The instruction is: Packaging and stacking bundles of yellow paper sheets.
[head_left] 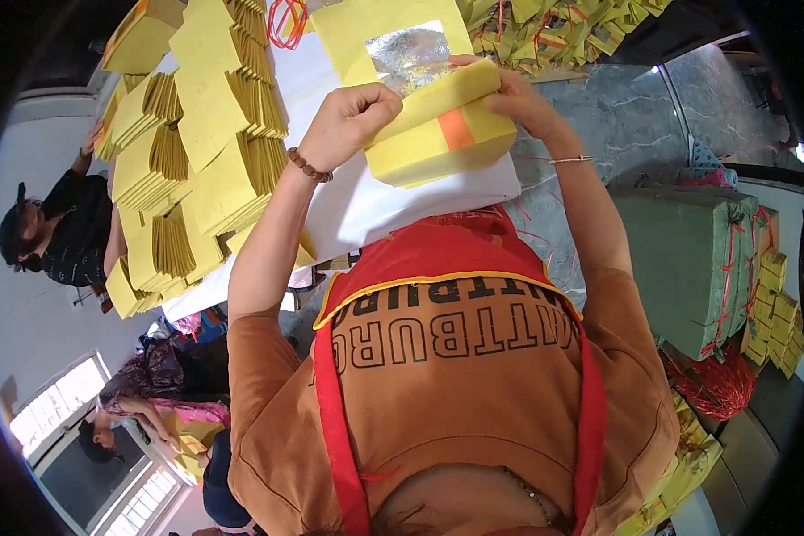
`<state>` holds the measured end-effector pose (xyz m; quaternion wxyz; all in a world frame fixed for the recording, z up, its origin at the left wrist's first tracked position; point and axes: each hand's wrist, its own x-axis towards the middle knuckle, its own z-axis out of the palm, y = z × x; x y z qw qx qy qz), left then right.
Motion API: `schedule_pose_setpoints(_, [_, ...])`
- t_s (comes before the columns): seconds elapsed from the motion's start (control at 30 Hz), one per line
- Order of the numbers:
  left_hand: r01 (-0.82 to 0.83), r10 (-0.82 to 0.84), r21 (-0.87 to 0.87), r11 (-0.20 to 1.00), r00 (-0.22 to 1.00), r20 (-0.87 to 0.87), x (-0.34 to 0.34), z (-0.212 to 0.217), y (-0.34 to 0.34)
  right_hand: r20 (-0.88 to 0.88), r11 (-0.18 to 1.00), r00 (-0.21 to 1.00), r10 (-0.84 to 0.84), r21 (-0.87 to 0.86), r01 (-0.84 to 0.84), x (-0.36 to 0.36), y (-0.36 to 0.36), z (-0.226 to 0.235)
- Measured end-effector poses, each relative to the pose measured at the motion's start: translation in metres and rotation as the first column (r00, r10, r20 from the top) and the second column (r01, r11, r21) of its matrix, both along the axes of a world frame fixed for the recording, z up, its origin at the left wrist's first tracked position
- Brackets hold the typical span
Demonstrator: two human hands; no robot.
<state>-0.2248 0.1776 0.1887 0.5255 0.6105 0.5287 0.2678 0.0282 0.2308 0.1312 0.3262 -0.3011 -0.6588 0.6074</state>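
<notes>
My left hand (359,121) is closed at the left edge of a yellow paper sheet (447,94), its thumb and fingers curled together. At the other end of the same sheet, my right hand (520,100) grips with its fingers behind and thumb in front. The paper is curled over into a loose roll. Just behind the roll lies a silver foil square (409,54) on yellow paper. Below the roll, toward my body, sits a yellow paper bundle (406,159) with an orange strip (456,130) on its front. What is inside the curl is hidden.
Piles of folded yellow paper (210,116) cover the left of the white tabletop (500,181). Red string (288,22) lies at the back. More yellow bundles (545,36) are heaped beyond. A green wrapped bale (679,268) stands at right. A person (71,223) is across the table's left side.
</notes>
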Motion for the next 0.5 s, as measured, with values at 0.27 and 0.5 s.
schedule_pose_setpoints(0.27, [-0.017, 0.017, 0.026, 1.0, 1.0, 0.02, 0.0, -0.001, -0.001, -0.015, 0.991, 0.999, 0.039, -0.129, -0.041, 0.001, 0.001, -0.001])
schedule_pose_setpoints(0.5, [0.019, -0.019, 0.01, 1.0, 0.999, 0.031, 0.0, 0.001, 0.0, 0.022, 0.996, 0.998, 0.064, 0.059, -0.066, -0.004, 0.001, 0.008])
